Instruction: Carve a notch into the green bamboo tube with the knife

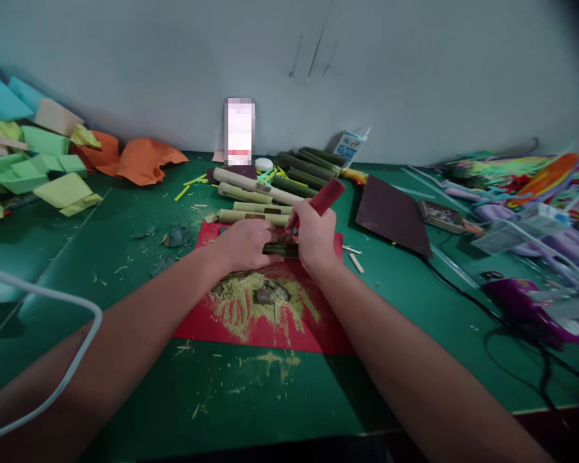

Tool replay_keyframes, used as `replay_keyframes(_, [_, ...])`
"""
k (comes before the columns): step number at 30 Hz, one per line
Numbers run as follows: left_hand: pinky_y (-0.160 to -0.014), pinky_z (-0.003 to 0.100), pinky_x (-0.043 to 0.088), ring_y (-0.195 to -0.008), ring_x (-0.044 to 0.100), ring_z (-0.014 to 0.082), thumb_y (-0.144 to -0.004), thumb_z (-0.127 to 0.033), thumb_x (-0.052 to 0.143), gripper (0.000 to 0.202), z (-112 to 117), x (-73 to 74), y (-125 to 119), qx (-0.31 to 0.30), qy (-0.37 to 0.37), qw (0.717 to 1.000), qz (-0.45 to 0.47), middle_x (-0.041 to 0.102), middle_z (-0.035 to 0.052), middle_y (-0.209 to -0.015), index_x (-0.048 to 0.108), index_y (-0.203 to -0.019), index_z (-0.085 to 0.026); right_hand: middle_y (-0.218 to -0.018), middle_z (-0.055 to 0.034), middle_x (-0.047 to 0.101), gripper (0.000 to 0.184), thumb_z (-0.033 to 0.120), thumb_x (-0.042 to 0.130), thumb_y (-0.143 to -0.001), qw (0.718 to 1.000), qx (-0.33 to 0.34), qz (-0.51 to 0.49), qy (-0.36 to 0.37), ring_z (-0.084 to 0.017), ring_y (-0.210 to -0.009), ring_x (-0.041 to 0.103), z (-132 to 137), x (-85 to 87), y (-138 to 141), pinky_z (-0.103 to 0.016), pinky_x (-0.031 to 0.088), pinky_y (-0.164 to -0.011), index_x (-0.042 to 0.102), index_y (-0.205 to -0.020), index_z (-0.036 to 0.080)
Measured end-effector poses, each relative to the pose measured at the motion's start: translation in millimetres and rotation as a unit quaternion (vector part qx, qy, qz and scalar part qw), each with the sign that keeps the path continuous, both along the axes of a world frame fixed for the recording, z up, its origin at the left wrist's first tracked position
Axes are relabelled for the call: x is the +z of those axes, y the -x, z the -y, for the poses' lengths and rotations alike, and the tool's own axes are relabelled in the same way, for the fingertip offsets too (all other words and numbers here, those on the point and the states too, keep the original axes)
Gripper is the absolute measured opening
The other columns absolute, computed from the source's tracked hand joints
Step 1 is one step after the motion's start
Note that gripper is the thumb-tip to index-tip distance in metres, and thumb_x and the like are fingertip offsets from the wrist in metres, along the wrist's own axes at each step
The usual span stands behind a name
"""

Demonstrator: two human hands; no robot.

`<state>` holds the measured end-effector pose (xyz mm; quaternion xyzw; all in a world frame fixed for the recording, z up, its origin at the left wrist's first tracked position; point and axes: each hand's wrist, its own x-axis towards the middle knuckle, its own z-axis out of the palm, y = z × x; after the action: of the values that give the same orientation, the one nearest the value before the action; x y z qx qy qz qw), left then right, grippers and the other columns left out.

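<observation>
My left hand (245, 244) is closed over a short dark green bamboo piece (280, 249), pinning it down on a red mat (207, 325). My right hand (313, 235) grips a red-handled knife (324, 196) whose blade end meets the bamboo piece between both hands. A heap of pale green shavings (255, 302) lies on the mat just in front of my hands. Peeled pale bamboo tubes (251, 193) and unpeeled dark green ones (303, 168) lie in rows behind my hands.
On the green table (125, 270), folded paper in green, yellow and orange (53, 164) is piled at the far left. A dark sandpaper sheet (390, 212) lies to the right, with a purple glue gun (525, 302), its black cord and colourful sticks beyond. A white cable (53, 302) crosses the near left.
</observation>
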<state>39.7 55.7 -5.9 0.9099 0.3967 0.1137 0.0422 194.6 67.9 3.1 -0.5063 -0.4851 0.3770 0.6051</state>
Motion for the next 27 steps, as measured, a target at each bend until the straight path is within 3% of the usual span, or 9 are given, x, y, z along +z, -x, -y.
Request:
replay_keyframes(9, [-0.096,0.045,0.053,-0.11,0.067,0.0328,-0.094,-0.047,0.064,0.046,0.1,-1.9,0.2,-0.003,0.008,1.0,0.013,0.073,0.0156,-0.115,0.074,-0.124,-0.013,-0.048,0.0044,0.046,0.02,0.027,0.056,-0.07,0.998,0.008,0.066,0.013,-0.011,-0.049,0.042,0.1,-0.1,0.4,-0.025,0.035,-0.046,0.045,-0.053,0.024])
replay_keyframes(15, [-0.095,0.044,0.054,-0.111,0.068,0.0317,-0.091,-0.047,0.067,0.045,-0.1,-2.9,1.3,-0.017,0.007,0.999,0.042,0.074,0.0126,-0.116,0.073,-0.125,-0.018,-0.045,0.0062,0.042,0.018,0.024,0.057,-0.068,0.999,0.028,0.032,0.029,-0.01,-0.044,0.04,3.7,2.5,2.7,-0.025,0.032,-0.043,0.044,-0.055,0.025])
replay_keyframes(20, [-0.088,0.04,0.054,-0.1,0.069,0.0296,-0.09,-0.047,0.068,0.04,2.5,-0.4,-0.9,0.013,0.005,1.0,0.015,0.074,0.0118,-0.102,0.076,-0.115,-0.016,-0.046,0.0048,0.044,0.021,0.025,0.056,-0.071,1.0,-0.008,-0.006,0.015,-0.011,-0.046,0.042,1.9,-2.5,-0.6,-0.025,0.035,-0.043,0.047,-0.052,0.024])
replay_keyframes(27, [-0.085,0.042,0.054,-0.103,0.067,0.031,-0.088,-0.048,0.071,0.041,9.5,1.5,-2.4,0.038,0.011,0.999,0.034,0.07,0.0108,-0.106,0.076,-0.119,-0.021,-0.05,0.0043,0.049,0.023,0.028,0.061,-0.073,1.0,-0.01,0.024,0.001,-0.01,-0.05,0.045,6.8,-2.9,-1.3,-0.025,0.039,-0.049,0.049,-0.054,0.023])
